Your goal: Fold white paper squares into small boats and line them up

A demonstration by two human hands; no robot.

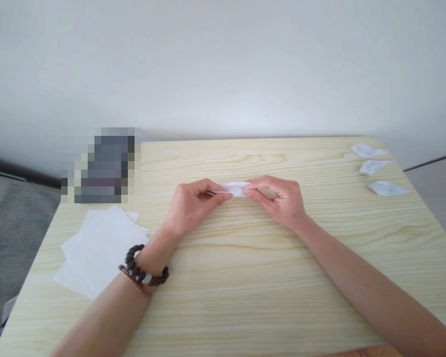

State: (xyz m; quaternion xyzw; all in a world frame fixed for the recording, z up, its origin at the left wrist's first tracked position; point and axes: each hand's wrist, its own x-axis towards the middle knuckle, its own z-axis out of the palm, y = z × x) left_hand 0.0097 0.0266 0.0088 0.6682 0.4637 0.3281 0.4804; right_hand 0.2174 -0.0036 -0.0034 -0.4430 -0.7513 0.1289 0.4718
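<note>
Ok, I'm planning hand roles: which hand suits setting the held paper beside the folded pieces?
Likely the right hand: like the left hand, it pinches the held paper, but it is nearer the three folded pieces.

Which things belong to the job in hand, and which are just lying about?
In the job:
folded paper, pinched by left hand and right hand
white sheets, likely
three folded pieces, likely

Lying about, probably:
pixelated dark object

Pale wall (pixel 267 74) behind wood-grain table (pixel 226 292); mottled grey surface (pixel 15 233) beyond left edge; light soft.
</note>
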